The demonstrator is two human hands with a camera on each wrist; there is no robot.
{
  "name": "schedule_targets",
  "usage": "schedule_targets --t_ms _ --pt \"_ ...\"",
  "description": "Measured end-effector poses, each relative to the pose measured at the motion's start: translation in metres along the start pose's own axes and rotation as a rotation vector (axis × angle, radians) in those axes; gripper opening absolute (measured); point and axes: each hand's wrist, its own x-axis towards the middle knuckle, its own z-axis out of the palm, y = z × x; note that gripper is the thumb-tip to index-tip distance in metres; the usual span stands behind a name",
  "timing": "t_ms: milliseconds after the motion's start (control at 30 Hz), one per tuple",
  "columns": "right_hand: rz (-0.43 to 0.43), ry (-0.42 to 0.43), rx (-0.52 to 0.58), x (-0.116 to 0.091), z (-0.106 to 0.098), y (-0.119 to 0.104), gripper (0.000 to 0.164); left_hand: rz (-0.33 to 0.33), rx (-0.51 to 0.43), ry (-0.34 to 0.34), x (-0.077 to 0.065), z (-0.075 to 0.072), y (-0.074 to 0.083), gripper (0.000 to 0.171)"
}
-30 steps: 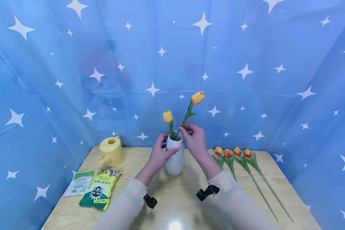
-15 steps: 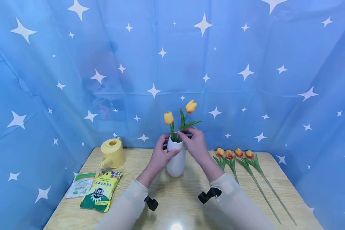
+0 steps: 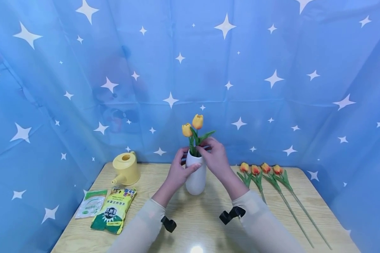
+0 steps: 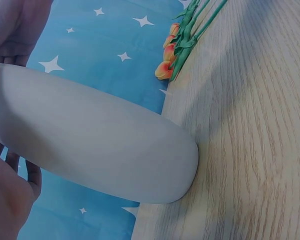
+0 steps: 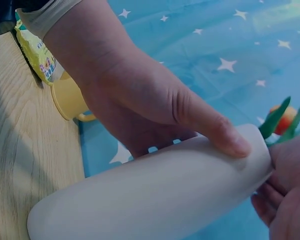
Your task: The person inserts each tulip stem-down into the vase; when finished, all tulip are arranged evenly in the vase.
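Smooth white vase (image 3: 195, 181), upright on the table (image 3: 206, 225), with two orange-tinged yellow tulips (image 3: 197, 121). Fingers of the left hand (image 3: 177, 173) curl round it; those of the right hand (image 3: 216, 157) pinch a stem. Lettering on the bag (image 3: 114, 210): inverted, illegible.

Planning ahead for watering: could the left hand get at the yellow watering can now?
Probably yes, once the left hand lets go of the vase; nothing visible stands between that hand and the watering can.

The table (image 3: 207, 221) bears a vase (image 3: 196, 181), watering can (image 3: 129, 171), two packets (image 3: 114, 211) and four tulips (image 3: 278, 170)
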Motion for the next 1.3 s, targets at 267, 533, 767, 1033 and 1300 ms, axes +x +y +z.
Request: schedule_targets --t_ms 267,533,767,1033,1300 --pt "0.041 -0.006 0.039 -0.003 0.001 0.001 0.021 -0.005 0.013 -0.009 -0.002 0.000 0.003 0.068" --pt "0.054 -0.022 0.066 -0.006 0.000 0.003 0.023 -0.005 0.008 -0.009 -0.002 -0.002 0.004 0.067" --pt "0.071 -0.055 0.079 -0.009 -0.005 0.007 0.026 -0.019 0.008 -0.012 -0.002 -0.001 0.005 0.068" --pt "0.050 -0.045 0.061 -0.019 -0.023 0.016 0.032 -0.031 -0.011 -0.009 -0.002 0.004 0.004 0.070" --pt "0.120 -0.060 0.025 -0.042 -0.058 0.029 0.049 -0.065 0.007 -0.009 -0.004 0.001 0.004 0.070"
